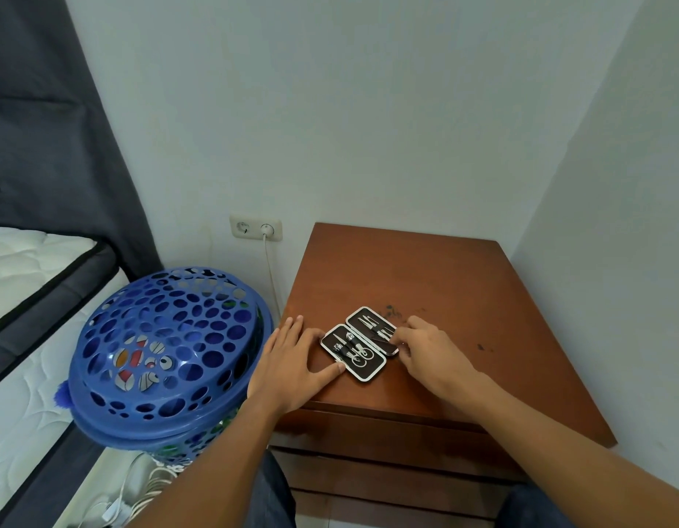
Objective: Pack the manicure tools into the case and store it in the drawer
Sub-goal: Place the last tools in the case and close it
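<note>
A small dark manicure case with a white rim lies open flat on the brown nightstand top. Metal tools sit strapped in both halves, among them small scissors in the near half. My left hand rests flat on the wood, fingers spread, its thumb touching the case's near left edge. My right hand has its fingertips at the right edge of the far half, on or beside a tool there; I cannot tell if it pinches anything. The drawer fronts below the top are shut.
A blue perforated laundry basket stands close to the nightstand's left side. A wall socket with a white cable is behind it. A mattress lies at far left. Walls close in behind and to the right.
</note>
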